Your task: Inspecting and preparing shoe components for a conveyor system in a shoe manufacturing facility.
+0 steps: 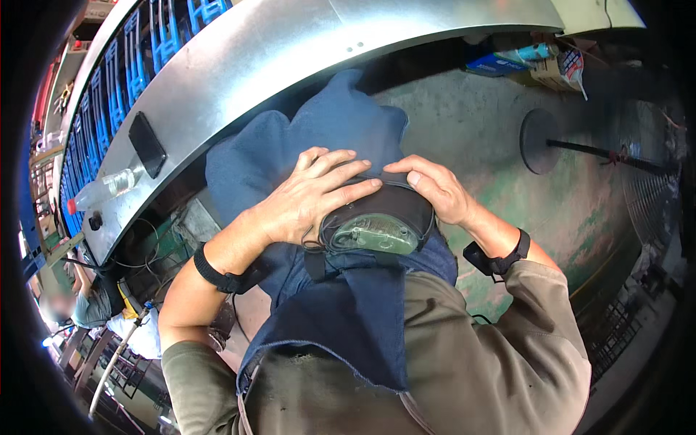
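Observation:
At my waist sits a black pouch point(384, 200) with a clear window; a device with a cable shows dimly behind the window. My left hand point(319, 190) lies over its left upper part, fingers stretched and apart. At the upper right edge, my right hand point(436, 185) has thumb and forefinger closed on the pouch's rim. The fingertips of both hands are close together but apart. Beneath lies a blue denim apron point(261, 156), spread over my lap, with its bib point(348, 319) folded down at the chest. Each wrist wears a black strap.
A curved metal table point(268, 54) runs ahead and left, with a dark phone point(148, 145), a clear bottle point(109, 187) and blue racks point(135, 54). To the right stand a round base with a pole point(540, 141) and a fan guard point(652, 206). Another person point(90, 301) is far left.

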